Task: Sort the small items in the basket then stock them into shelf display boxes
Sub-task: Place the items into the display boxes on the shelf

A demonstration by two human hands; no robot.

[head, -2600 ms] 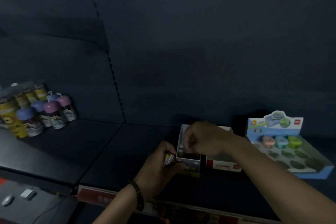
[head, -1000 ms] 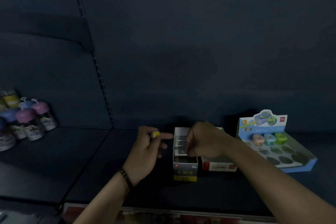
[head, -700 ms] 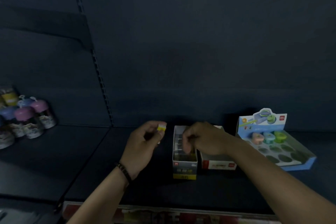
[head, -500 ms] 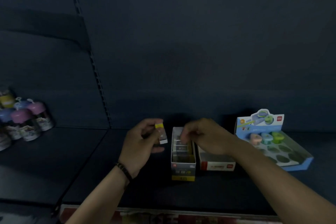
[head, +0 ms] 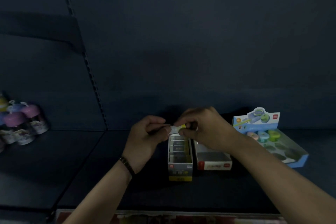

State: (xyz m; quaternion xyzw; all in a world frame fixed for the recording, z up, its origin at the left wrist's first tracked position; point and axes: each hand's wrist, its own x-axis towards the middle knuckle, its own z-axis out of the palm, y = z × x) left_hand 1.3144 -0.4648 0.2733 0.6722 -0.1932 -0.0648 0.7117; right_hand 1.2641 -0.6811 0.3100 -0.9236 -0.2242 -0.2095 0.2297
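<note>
Both hands meet just above the back end of a narrow grey display box (head: 180, 167) that stands on the dark shelf (head: 87, 178). Between them is a small item (head: 176, 129), pale with a yellow end. It is in the air, clear of the box, and not yet inside it.

The left hand (head: 145, 138) has its fingers (head: 164, 130) curled, and the thumb and forefinger pinch the pale end of the item. The right hand (head: 205, 131) comes in from the other side, and its fingers (head: 181, 132) nip the yellow end. A dark bracelet (head: 127, 164) sits on the left wrist.

Inside the grey box, a row of stocked pieces (head: 179, 144) fills the back part, while the front part shows bare floor. Touching or just beside it on the right stands a white box (head: 214, 164) with a red mark on its front; the right forearm hides the back of it.

Further right, apart from the two boxes, lies a blue display tray (head: 298, 159) with round wells. Pink, blue and green round pieces (head: 262, 135) sit in its back row under a printed header card.

Far left on the shelf stands a cluster of small bottles (head: 23, 127) with pink and purple caps.
</note>
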